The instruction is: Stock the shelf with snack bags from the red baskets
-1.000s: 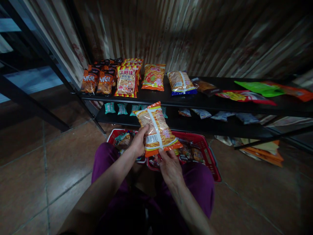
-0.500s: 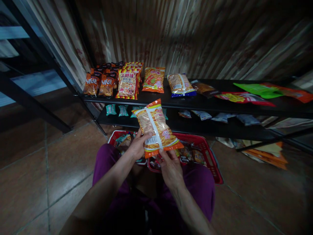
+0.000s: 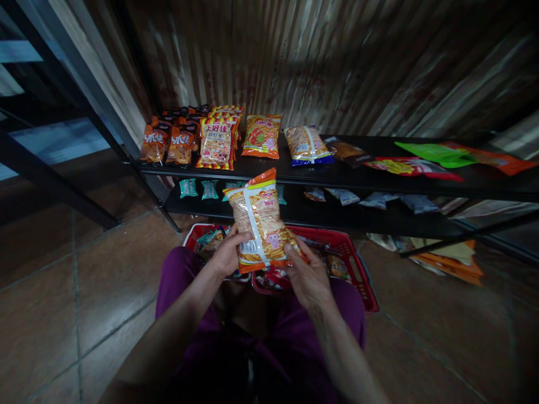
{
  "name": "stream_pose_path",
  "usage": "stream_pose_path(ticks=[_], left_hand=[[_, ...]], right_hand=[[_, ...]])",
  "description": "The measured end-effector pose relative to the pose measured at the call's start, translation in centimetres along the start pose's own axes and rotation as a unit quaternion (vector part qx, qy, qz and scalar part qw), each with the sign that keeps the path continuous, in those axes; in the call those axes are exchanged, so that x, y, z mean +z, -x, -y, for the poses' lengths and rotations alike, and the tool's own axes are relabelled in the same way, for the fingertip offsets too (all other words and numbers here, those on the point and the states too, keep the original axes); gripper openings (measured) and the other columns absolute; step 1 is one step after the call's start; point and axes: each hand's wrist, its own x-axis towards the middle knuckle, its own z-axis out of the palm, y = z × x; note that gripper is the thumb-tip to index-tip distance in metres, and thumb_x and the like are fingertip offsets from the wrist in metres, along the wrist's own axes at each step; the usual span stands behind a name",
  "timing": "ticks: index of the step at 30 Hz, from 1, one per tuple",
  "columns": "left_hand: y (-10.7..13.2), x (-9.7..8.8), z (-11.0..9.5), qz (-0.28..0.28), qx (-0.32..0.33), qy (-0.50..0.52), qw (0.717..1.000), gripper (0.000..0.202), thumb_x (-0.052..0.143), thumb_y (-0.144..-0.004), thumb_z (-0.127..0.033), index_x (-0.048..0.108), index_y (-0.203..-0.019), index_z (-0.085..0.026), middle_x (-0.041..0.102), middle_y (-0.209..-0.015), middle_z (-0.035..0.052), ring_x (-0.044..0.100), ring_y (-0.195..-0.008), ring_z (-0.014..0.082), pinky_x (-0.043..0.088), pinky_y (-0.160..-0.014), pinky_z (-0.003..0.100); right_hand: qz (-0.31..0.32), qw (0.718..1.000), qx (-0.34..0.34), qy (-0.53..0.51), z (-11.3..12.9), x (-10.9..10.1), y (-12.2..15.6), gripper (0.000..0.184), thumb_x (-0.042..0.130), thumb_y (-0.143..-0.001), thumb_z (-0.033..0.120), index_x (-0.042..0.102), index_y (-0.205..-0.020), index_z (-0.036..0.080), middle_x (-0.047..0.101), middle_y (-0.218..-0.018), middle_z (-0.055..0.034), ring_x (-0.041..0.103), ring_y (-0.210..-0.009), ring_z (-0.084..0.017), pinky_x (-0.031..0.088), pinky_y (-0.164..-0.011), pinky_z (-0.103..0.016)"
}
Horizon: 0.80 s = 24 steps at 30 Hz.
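Note:
Both my hands hold an orange snack bag (image 3: 259,220) with a white seam down its back, upright over the red basket (image 3: 357,269). My left hand (image 3: 227,253) grips its lower left edge with the thumb on the barcode. My right hand (image 3: 307,275) closes round its lower right corner. The bag hangs in front of the lower shelf (image 3: 320,213). On the top shelf (image 3: 379,178) behind it stand rows of snack bags, among them a matching orange bag (image 3: 256,136).
The black two-tier rack runs to the right with flat packets: green (image 3: 438,152), red (image 3: 412,167), blue-edged (image 3: 305,145). Small teal packs (image 3: 189,187) line the lower shelf. More packs fill the basket. Brown floor tiles spread left; a black frame (image 3: 63,185) crosses there.
The bag has turned more upright and shifted slightly left. My right hand has moved from under its bottom edge to its lower right corner.

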Motion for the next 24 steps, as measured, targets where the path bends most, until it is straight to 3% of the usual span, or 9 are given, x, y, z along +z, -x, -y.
stream_pose_path(ticks=[6, 11, 15, 19, 24], left_hand=[[-0.1, -0.3, 0.1, -0.005, -0.006, 0.010, 1.000, 0.048, 0.064, -0.058, -0.016, 0.056, -0.105, -0.022, 0.071, -0.091, 0.0003, 0.065, -0.092, 0.0239, 0.048, -0.088, 0.045], [-0.3, -0.7, 0.2, 0.010, -0.006, 0.023, 1.000, 0.049, 0.064, -0.057, -0.016, 0.055, -0.105, -0.022, 0.071, -0.092, 0.0012, 0.065, -0.095, 0.0253, 0.047, -0.089, 0.046], [-0.5, -1.0, 0.1, 0.042, -0.012, 0.026, 0.999, 0.056, 0.063, -0.057, -0.014, 0.054, -0.112, -0.021, 0.071, -0.096, 0.0029, 0.065, -0.096, 0.0263, 0.046, -0.089, 0.046], [-0.6, -1.1, 0.4, 0.035, -0.006, 0.033, 0.999, 0.054, 0.061, -0.057, -0.012, 0.056, -0.111, -0.021, 0.072, -0.094, 0.0027, 0.065, -0.094, 0.0254, 0.047, -0.089, 0.044], [-0.8, -1.0, 0.8, 0.035, -0.010, 0.026, 0.999, 0.048, 0.063, -0.061, -0.013, 0.057, -0.108, -0.021, 0.071, -0.094, 0.0018, 0.065, -0.094, 0.0233, 0.047, -0.090, 0.042]], right_hand=[[-0.011, 1.000, -0.008, -0.016, -0.7, 0.5, 0.6, 0.055, 0.082, -0.057, 0.026, 0.065, -0.110, 0.023, 0.073, -0.094, -0.0033, 0.068, -0.076, -0.019, 0.058, -0.068, -0.034], [-0.027, 0.999, -0.015, -0.013, -0.7, 0.3, 0.5, 0.049, 0.080, -0.060, 0.028, 0.067, -0.107, 0.024, 0.071, -0.105, -0.0046, 0.068, -0.086, -0.021, 0.057, -0.073, -0.036], [-0.043, 0.999, -0.028, -0.007, -0.9, 0.2, 0.4, 0.048, 0.081, -0.059, 0.031, 0.069, -0.105, 0.023, 0.071, -0.105, -0.0061, 0.067, -0.088, -0.023, 0.056, -0.076, -0.038], [-0.052, 0.999, -0.007, -0.014, -1.1, -0.1, 0.4, 0.052, 0.082, -0.055, 0.031, 0.069, -0.105, 0.021, 0.073, -0.096, -0.0065, 0.068, -0.084, -0.023, 0.056, -0.074, -0.038], [-0.066, 0.997, -0.007, -0.035, -0.9, -0.5, 0.2, 0.042, 0.083, -0.053, 0.030, 0.071, -0.091, 0.021, 0.073, -0.092, -0.0037, 0.068, -0.083, -0.022, 0.057, -0.071, -0.038]])
